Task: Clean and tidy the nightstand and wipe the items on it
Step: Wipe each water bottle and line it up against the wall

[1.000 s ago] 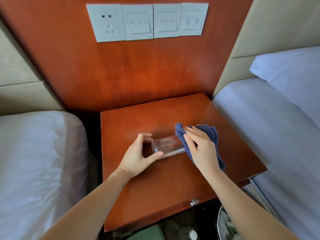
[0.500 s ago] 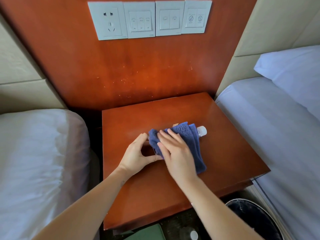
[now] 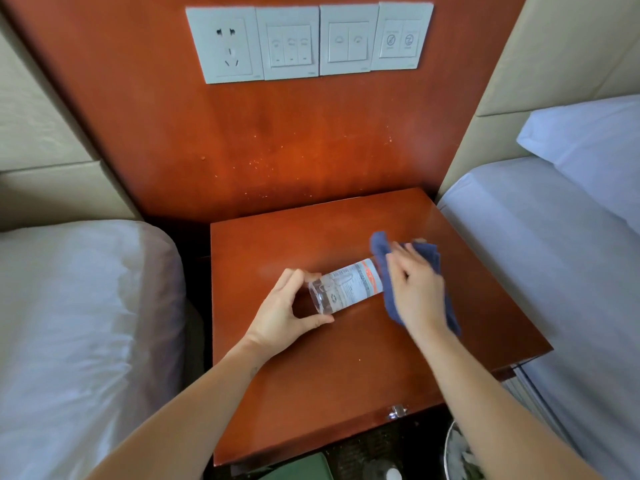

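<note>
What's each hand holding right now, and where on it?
Left hand pinches the base end of the lying plastic bottle. Right hand presses a blue cloth around the bottle's cap end.

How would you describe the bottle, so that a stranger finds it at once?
Look at the reddish-brown wooden nightstand between two white beds. On its top lies a clear plastic bottle on its side, its base held by the left hand. Unlike the dark blue cloth under the right hand, it is transparent with a white printed label.
</note>
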{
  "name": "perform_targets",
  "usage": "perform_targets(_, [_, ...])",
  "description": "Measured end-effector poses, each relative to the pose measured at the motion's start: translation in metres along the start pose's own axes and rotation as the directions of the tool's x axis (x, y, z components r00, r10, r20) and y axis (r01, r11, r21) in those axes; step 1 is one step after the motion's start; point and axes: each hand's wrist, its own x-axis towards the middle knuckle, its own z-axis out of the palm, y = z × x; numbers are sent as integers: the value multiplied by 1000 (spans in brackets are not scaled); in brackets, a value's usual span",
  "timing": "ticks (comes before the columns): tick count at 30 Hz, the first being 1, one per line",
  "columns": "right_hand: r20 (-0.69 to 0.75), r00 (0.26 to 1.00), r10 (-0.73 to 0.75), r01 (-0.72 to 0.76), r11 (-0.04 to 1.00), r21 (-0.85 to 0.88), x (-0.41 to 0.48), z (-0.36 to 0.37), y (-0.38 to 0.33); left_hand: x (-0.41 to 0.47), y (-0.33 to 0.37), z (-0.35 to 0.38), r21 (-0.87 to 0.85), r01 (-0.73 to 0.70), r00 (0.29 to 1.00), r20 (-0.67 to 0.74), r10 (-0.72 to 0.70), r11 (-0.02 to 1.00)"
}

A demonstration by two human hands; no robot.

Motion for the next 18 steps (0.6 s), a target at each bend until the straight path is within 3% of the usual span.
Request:
perform_targets(2, [-21,994,111,-112,994,-16,5,1,10,0,1,0,14,1,1000,13,-1,1000])
perform_targets(6, [3,1000,-21,21,997,71,-8,17,-4,-3,2,1,13,89,996,16,-89,996])
perform_targets(12, [-45,999,20,-16,997,80,-10,12,2,-2,4,2,105,115,993,-30,-113,988])
perform_targets(15, [-67,987,-145,147,989,31,-24,27,-20,-2,1,1,108,56,998,-32,-53,993])
perform_targets(18, [56,931,-360,358,933,35,-34,41,-39,-2,0,2,91,6,1000,-15,-5,996])
